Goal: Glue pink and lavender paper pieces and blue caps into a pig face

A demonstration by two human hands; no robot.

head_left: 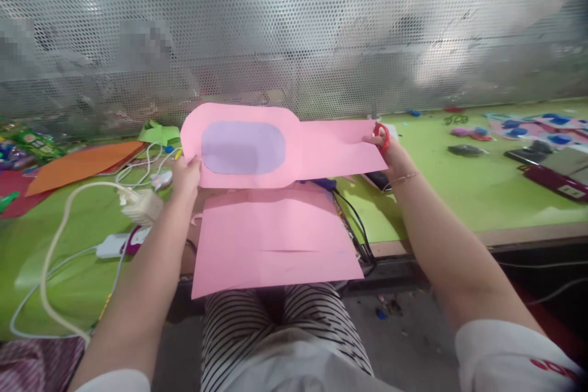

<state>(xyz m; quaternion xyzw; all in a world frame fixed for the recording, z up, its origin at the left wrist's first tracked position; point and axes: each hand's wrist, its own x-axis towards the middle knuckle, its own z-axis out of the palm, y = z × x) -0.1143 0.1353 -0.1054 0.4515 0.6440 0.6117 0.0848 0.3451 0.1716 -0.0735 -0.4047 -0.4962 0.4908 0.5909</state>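
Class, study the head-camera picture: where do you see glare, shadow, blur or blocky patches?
In the head view, white glare patches the perforated metal screen, and two areas at its left are pixelated; head view, the lower pink sheet looks darker toward its top, perhaps shadowed by the pink cutout; head view, red lettering on the right sleeve is blurred.

Lighting is bright and fairly even, with hazy glare on the perforated panel (275,24) across the top, pale sheen on the green tabletop (32,285) lower left, dimmer floor (413,349) at bottom, soft focus overall, pixelated blocks upper left, wide-angle stretch on the white sleeve (498,352) lower right.
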